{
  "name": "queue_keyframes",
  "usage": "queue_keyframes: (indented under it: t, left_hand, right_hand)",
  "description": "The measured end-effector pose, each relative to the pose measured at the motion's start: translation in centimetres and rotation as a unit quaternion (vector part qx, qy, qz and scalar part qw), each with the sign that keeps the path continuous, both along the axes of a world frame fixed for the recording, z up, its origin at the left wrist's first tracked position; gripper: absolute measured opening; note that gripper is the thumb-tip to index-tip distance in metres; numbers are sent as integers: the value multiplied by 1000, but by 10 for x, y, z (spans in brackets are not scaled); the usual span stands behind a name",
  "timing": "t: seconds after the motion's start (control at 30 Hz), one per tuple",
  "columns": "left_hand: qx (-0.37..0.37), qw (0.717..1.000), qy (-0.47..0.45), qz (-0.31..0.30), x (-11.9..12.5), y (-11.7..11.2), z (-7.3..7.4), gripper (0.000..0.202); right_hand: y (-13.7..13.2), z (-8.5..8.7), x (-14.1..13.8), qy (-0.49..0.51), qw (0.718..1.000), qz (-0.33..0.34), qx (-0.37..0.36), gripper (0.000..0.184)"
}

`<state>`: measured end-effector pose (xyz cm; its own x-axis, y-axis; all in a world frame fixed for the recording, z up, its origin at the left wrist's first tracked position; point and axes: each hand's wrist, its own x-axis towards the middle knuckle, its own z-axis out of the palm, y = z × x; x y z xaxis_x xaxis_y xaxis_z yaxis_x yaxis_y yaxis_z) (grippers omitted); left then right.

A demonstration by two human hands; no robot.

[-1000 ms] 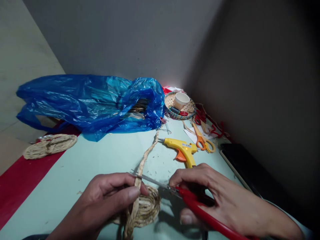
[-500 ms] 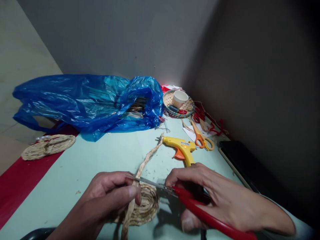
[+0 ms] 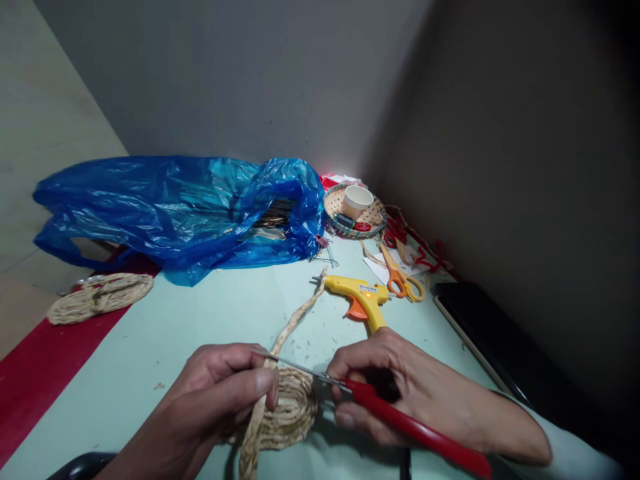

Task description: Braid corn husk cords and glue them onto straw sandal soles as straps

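Observation:
Between the thumb and fingers of my left hand (image 3: 220,387) is a braided straw cord (image 3: 295,320), running from near the glue gun down past the front edge of view. Beneath that hand lies a flat oval coil of the same braid (image 3: 293,407), partly covered by the fingers. My right hand (image 3: 387,387) is closed on red-handled scissors (image 3: 400,420). Their blades reach left across the cord, right beside my left fingertips. The cord still looks whole there. A yellow glue gun (image 3: 363,293) lies just beyond my right hand.
A blue plastic bag (image 3: 165,207) lies along the wall. Right of it stands a woven basket (image 3: 370,230) with a white cup (image 3: 357,200). Orange scissors (image 3: 400,277) lie near a dark flat device (image 3: 490,340). Another straw coil (image 3: 103,298) rests at the left.
The scissor blades look closer together over the cord, and my right fingers have drawn in around the handles. My left hand has barely moved. The view has shifted slightly.

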<state>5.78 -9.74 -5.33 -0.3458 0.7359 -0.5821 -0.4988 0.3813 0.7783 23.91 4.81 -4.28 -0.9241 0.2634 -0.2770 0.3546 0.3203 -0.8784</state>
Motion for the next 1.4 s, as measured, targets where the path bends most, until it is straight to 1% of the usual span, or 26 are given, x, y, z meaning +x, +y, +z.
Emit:
queue_keyframes:
  t: [0.1, 0.2, 0.3, 0.43, 0.47, 0.57, 0.67, 0.8, 0.9, 1.03, 1.13, 1.2, 1.27, 1.4]
  left_hand:
    - [23, 999, -20, -41, -1, 2, 2, 26]
    - [21, 999, -23, -37, -1, 2, 3, 24]
    - [9, 1000, -8, -27, -2, 1, 3, 25]
    - [37, 998, -7, -53, -2, 2, 3, 26]
    - [43, 998, -10, -54, -1, 2, 3, 26]
    - [44, 998, -18, -35, 0, 4, 5, 26]
    - [50, 998, -29, -27, 1, 3, 6, 25]
    - [43, 998, -36, -25, 2, 2, 5, 26]
    - [32, 999, -34, -4, 4, 1, 4, 28]
    - [32, 999, -39, 16, 5, 1, 1, 28]
    - [56, 997, -47, -9, 2, 0, -3, 23]
    - [72, 996, -31, -37, 0, 0, -5, 20]
    - [71, 996, -3, -53, -2, -1, -6, 20]
    - [60, 995, 13, -72, -3, -3, -6, 21]
  right_hand:
    - [0, -2, 0, 13, 1000, 4, 3, 11]
    - [-2, 0, -1, 20, 1000, -4, -1, 10]
    - [-6, 5, -4, -1, 1000, -4, -2, 18]
    - [-11, 8, -9, -9, 998, -1, 67, 38]
    - [-12, 9, -9, -8, 997, 0, 73, 41]
    - [-13, 7, -10, -4, 998, 0, 66, 44]
    - [-14, 4, -10, 2, 998, -5, 63, 41]
    - [-18, -1, -10, -15, 997, -28, 67, 32]
    - [-19, -3, -10, -27, 998, -21, 53, 25]
    - [-18, -1, -11, -20, 998, -21, 64, 20]
    - [-20, 2, -14, -24, 996, -31, 77, 24]
    - [-22, 5, -17, -32, 995, -43, 88, 32]
    - [-24, 7, -20, -46, 994, -46, 91, 38]
    - [-27, 7, -22, -35, 996, -38, 77, 35]
